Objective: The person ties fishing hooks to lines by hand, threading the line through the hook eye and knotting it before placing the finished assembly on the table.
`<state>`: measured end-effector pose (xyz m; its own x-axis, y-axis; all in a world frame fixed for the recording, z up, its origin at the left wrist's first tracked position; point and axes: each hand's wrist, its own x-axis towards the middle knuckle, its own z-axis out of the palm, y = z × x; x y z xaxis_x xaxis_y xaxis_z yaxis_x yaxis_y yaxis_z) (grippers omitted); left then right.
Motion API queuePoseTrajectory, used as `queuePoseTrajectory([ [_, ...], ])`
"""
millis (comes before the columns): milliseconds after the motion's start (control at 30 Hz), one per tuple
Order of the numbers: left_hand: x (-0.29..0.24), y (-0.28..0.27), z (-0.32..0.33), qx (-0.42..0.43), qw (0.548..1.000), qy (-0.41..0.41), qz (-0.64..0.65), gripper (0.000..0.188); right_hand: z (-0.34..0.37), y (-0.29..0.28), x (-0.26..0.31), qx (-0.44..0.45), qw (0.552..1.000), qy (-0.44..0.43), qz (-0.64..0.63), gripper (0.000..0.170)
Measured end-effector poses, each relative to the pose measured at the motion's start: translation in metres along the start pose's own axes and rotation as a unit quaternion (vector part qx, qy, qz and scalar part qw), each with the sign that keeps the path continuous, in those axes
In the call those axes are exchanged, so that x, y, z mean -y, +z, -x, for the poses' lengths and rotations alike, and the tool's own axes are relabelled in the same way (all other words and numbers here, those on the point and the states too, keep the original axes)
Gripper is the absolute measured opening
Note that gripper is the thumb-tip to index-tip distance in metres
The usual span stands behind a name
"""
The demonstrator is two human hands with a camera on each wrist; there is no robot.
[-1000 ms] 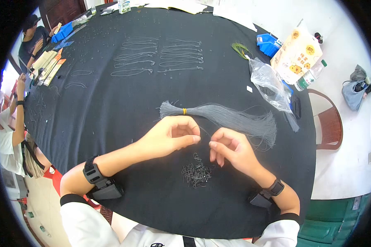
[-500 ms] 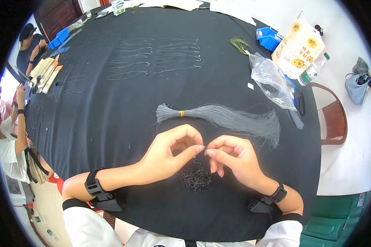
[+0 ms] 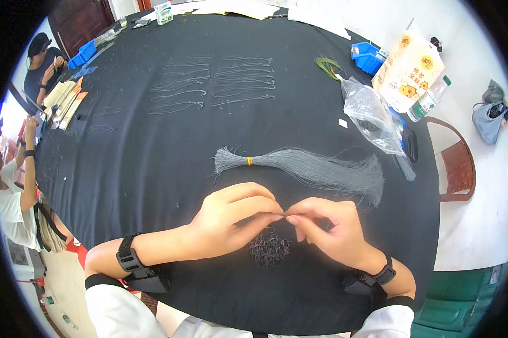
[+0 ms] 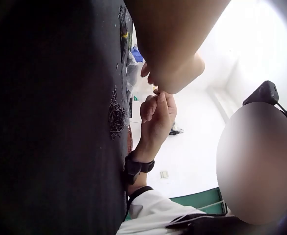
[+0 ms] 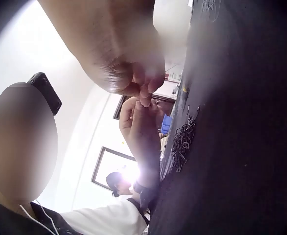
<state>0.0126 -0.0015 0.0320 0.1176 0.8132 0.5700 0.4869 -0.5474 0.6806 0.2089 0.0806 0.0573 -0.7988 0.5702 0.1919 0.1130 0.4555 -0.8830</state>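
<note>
The left hand [image 3: 234, 218] and the right hand [image 3: 333, 228] meet fingertip to fingertip above the black cloth, each pinching a thin dark piece, mostly hidden between the fingers. Just below them lies a loose heap of small dark wire-like pieces [image 3: 270, 250]. Beyond the hands is a long bundle of grey strands [image 3: 316, 166] with a yellow tie [image 3: 249, 161] near its left end. In the left wrist view the right hand [image 4: 155, 122] touches the left hand's fingertips; the right wrist view shows the left hand [image 5: 141, 129] from the other side.
Two columns of looped grey strands [image 3: 243, 79] lie farther back. At the right are a clear plastic bag [image 3: 369, 115], a blue bin [image 3: 368, 58], a printed pack [image 3: 407, 73] and a bottle [image 3: 429, 100]. Two other people [image 3: 40, 65] sit at the left edge.
Both hands, apart one second ago, have come together at the fingertips and now sit slightly lower in the view. The left fingers lie straighter and closer together.
</note>
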Motion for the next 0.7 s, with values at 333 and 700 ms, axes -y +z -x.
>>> queuePoseTrajectory([
  [333, -0.002, -0.001, 0.0, -0.02, 0.997, -0.072, 0.035, 0.015, 0.006, -0.005, -0.002, -0.056, 0.998, 0.009, 0.019, 0.004],
  [700, -0.005, -0.002, -0.001, -0.027, 0.999, -0.038, 0.0, 0.015, -0.006, -0.009, -0.005, -0.082, 0.969, -0.132, 0.194, 0.031],
])
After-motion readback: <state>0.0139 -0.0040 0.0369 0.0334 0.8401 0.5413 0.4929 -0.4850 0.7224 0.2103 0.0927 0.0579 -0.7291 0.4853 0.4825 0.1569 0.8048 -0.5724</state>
